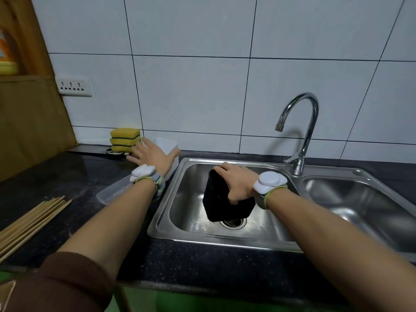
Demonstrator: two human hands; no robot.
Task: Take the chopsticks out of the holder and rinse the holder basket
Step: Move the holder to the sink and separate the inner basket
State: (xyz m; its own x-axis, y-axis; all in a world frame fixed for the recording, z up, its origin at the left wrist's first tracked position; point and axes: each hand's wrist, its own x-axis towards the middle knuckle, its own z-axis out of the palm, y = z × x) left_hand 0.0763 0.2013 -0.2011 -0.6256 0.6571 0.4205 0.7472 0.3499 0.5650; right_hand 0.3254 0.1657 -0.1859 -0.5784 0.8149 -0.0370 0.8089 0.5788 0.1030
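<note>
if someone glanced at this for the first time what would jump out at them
The black holder basket stands out most, gripped by the right hand and tilted over the drain of the left sink basin. Next is the left hand, fingers spread, reaching toward the white container beside the stacked yellow sponges. The chopsticks lie in a bundle on the dark counter at far left, and no water runs from the tap.

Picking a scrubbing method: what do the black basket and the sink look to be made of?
The black basket, gripped by the right hand, looks like matte plastic: dull, no glare, though the look leaves it open. The sink looks like brushed stainless steel: grey metallic sheen, soft reflections.
</note>
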